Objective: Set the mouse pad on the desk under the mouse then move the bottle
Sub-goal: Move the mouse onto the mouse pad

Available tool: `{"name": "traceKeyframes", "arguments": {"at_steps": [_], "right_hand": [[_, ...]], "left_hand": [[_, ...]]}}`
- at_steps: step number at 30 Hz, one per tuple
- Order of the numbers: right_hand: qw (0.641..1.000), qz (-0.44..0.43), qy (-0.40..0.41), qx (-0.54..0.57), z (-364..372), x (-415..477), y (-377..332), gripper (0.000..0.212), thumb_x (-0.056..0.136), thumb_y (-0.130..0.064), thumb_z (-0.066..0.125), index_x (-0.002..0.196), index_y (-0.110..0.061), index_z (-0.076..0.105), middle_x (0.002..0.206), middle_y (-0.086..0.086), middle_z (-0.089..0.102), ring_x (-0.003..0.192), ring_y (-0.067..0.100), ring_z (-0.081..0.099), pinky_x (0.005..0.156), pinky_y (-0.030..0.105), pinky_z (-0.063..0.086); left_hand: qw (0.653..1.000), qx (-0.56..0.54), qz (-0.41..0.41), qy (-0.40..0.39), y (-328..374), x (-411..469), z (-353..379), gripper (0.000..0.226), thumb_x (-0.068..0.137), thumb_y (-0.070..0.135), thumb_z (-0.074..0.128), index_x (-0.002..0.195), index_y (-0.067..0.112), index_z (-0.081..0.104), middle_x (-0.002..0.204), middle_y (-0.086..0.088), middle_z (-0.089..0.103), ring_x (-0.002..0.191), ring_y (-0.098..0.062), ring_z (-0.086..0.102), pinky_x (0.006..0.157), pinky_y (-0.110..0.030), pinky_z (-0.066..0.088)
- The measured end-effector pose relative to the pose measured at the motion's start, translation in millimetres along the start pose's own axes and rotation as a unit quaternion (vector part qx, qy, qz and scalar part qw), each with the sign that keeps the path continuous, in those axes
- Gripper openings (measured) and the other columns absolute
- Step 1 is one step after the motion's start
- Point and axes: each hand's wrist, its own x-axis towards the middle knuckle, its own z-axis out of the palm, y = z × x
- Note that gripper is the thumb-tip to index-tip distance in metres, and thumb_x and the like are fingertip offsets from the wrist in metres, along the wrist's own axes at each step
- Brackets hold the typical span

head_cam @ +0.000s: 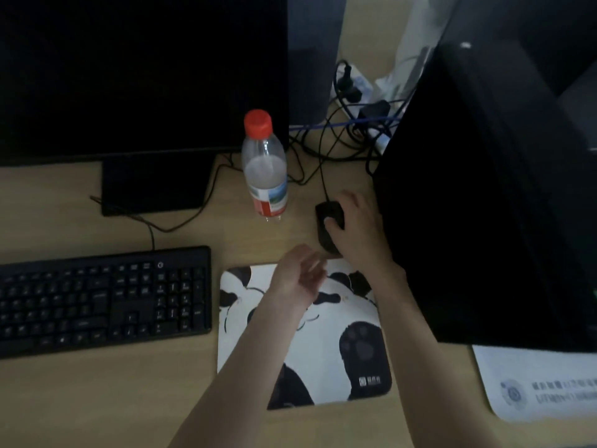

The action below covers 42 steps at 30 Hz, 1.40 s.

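Two hands out | mouse pad flat on surface, thin, floppy | left hand loose, empty, over pad's far edge | right hand grips mouse just beyond pad | bottle upright behind, light, slick; grasp mid-body.

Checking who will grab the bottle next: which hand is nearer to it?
Left, narrowly. The left hand hovers over the mouse pad's far edge, below the bottle. The right hand rests on the mouse, off to the bottle's right.
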Motion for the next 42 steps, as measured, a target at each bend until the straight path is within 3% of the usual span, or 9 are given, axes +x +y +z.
{"name": "traceKeyframes", "arguments": {"at_steps": [6,11,18,21,24,29,33,37,42], "right_hand": [[0.996,0.031,-0.081,-0.014,21.1,39.1,13.5,0.043,0.086,-0.02,0.049,0.127,-0.007,0.043,0.134,0.016,0.044,0.124,0.03,0.037,0.103,0.039,0.032],[0.994,0.039,-0.095,-0.033,35.9,49.1,24.4,0.044,0.085,-0.022,0.049,0.127,-0.008,0.043,0.133,0.016,0.045,0.124,0.031,0.037,0.101,0.038,0.031],[0.997,0.038,-0.068,-0.016,45.5,51.9,31.6,0.045,0.083,-0.02,0.052,0.126,-0.007,0.045,0.133,0.016,0.045,0.124,0.03,0.036,0.099,0.036,0.032],[0.997,0.043,-0.064,-0.007,46.1,49.6,30.5,0.048,0.08,-0.018,0.054,0.125,-0.004,0.045,0.13,0.017,0.045,0.121,0.031,0.036,0.096,0.036,0.033],[0.997,0.046,-0.056,-0.012,44.7,44.5,27.9,0.046,0.077,-0.019,0.057,0.119,-0.003,0.05,0.123,0.017,0.048,0.115,0.032,0.038,0.092,0.038,0.035],[0.998,0.051,-0.035,-0.007,38.2,26.8,16.7,0.042,0.075,-0.017,0.059,0.113,-0.003,0.052,0.12,0.017,0.047,0.116,0.031,0.038,0.093,0.038,0.035],[0.999,0.051,-0.001,-0.001,30.4,-2.8,5.5,0.039,0.074,-0.015,0.059,0.112,-0.009,0.054,0.117,0.014,0.048,0.115,0.029,0.037,0.093,0.033,0.032],[0.998,0.046,-0.031,0.028,31.5,-42.1,-6.3,0.038,0.079,-0.017,0.056,0.116,-0.011,0.051,0.121,0.009,0.045,0.118,0.024,0.034,0.096,0.03,0.031],[0.998,0.023,-0.045,0.022,50.4,-79.6,-18.3,0.046,0.076,-0.014,0.06,0.121,-0.009,0.052,0.123,0.012,0.05,0.119,0.028,0.039,0.101,0.036,0.033]], "left_hand": [[0.96,-0.182,-0.211,-0.034,8.8,22.8,19.0,0.048,0.092,0.011,0.036,0.134,-0.013,0.031,0.144,-0.024,0.037,0.134,-0.033,0.035,0.113,-0.039,0.025],[0.925,-0.253,-0.281,-0.046,15.7,30.5,23.9,0.046,0.095,0.022,0.039,0.125,-0.014,0.042,0.138,-0.024,0.044,0.128,-0.033,0.041,0.09,-0.048,0.032],[0.919,-0.271,-0.282,-0.045,14.8,45.4,22.9,0.032,0.093,0.015,0.044,0.1,-0.014,0.051,0.108,-0.025,0.055,0.122,-0.029,0.046,0.086,-0.047,0.033],[0.956,-0.186,-0.225,-0.006,11.0,41.6,27.0,0.017,0.093,0.003,0.04,0.095,-0.007,0.054,0.098,-0.012,0.068,0.093,-0.013,0.063,0.076,-0.025,0.046],[0.97,-0.171,-0.167,0.047,6.2,34.8,26.8,0.033,0.096,-0.002,0.034,0.128,-0.003,0.043,0.118,-0.011,0.06,0.066,-0.013,0.055,0.046,-0.011,0.048],[0.941,-0.226,-0.251,0.008,-1.1,30.4,7.6,0.026,0.082,0.009,0.064,0.103,-0.005,0.057,0.094,-0.028,0.061,0.087,-0.036,0.057,0.082,-0.043,0.046],[0.935,-0.238,-0.262,0.007,-12.8,9.2,-10.1,0.022,0.081,0.01,0.066,0.089,-0.01,0.058,0.082,-0.032,0.064,0.082,-0.04,0.062,0.082,-0.045,0.05],[0.931,-0.25,-0.267,0.0,-27.1,-21.0,-33.3,0.03,0.085,0.013,0.06,0.105,-0.009,0.057,0.101,-0.031,0.062,0.102,-0.037,0.06,0.093,-0.043,0.046],[0.937,-0.245,-0.249,0.02,-41.5,-42.5,-68.7,0.037,0.086,0.016,0.06,0.111,-0.01,0.054,0.098,-0.031,0.062,0.09,-0.04,0.059,0.089,-0.043,0.046]]}}
